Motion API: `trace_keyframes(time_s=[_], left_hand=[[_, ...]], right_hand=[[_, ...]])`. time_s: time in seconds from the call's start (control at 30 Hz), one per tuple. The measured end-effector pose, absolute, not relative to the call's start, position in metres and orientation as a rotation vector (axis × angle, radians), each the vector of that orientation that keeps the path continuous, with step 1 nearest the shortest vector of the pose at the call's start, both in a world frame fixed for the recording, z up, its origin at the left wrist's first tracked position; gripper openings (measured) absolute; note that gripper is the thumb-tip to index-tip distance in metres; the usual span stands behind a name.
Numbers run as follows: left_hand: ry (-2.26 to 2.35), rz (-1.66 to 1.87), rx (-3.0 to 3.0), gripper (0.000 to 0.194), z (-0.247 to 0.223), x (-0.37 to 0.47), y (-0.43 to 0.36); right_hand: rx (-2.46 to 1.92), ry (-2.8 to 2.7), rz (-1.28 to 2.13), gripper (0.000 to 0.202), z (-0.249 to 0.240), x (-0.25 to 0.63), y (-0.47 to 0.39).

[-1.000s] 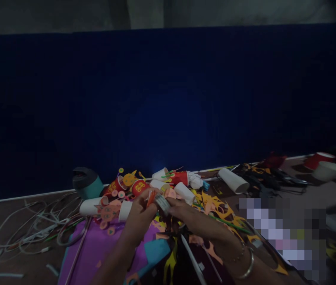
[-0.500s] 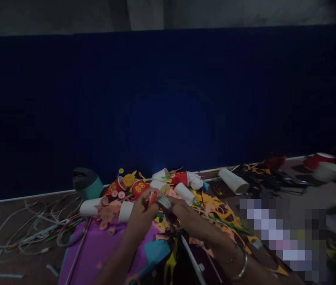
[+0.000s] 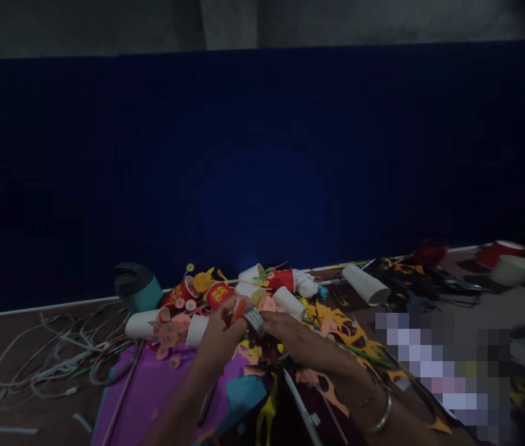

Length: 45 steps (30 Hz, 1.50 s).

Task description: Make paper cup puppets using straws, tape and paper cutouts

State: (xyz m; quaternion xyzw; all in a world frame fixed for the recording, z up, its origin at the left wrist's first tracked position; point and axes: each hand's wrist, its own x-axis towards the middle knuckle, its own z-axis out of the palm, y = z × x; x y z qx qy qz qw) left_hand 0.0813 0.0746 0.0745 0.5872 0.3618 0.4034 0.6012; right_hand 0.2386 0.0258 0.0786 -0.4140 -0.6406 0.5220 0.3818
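Observation:
Near the middle of the table, my left hand (image 3: 223,327) is closed around a small orange-and-white item (image 3: 254,318), its kind unclear in the dim light. The white end has fine lines and points toward my right hand (image 3: 288,336), whose fingers are bent at that end, pinching it. A bangle and a thin bracelet circle my right wrist. Below the hands lie a purple sheet (image 3: 151,387), a blue paper piece (image 3: 245,394) and a long pale stick (image 3: 300,406). Just beyond them are white paper cups (image 3: 289,302) and a red paper cup (image 3: 218,295).
Orange and yellow paper cutouts (image 3: 339,322) spread to the right. Looped white cable (image 3: 53,353) lies at left, beside a teal-and-black object (image 3: 138,288). A dark blue panel (image 3: 262,161) rises along the table's back edge. More cups (image 3: 517,269) stand at far right.
The white end of the held item has turned and shows more of its lined face. My right hand's fingers have shifted slightly, while the table things stay put.

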Motion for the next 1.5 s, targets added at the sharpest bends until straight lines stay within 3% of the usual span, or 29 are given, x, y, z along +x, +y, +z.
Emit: trace_keyframes(time_s=[0.27,0.5,0.73,0.9,1.0,1.37,1.5], left_hand=[[0.866,0.987,1.360,0.014,0.077,0.083,0.070],[0.837,0.963,1.319,0.018,0.073,0.080,0.075],[0.862,0.960,1.289,0.016,0.073,0.082,0.076],[0.958,0.947,1.223,0.033,0.071,0.081,0.077],[0.936,0.986,1.272,0.041,0.073,0.078,0.077],[0.992,1.009,1.813,0.010,0.063,0.078,0.076],[0.963,0.919,1.835,0.018,0.058,0.077,0.079]], right_hand=[[-1.068,-1.548,1.285,0.021,0.071,0.232,0.028],[-0.886,-1.521,1.481,0.018,0.062,0.234,0.034],[-1.060,-1.559,1.344,0.021,0.066,0.234,0.032],[-1.010,-1.545,1.473,0.015,0.062,0.235,0.034],[-1.105,-1.584,1.330,0.017,0.060,0.236,0.037],[-1.436,-1.880,0.830,0.014,0.065,0.246,0.033],[-1.510,-1.953,0.677,0.017,0.066,0.249,0.029]])
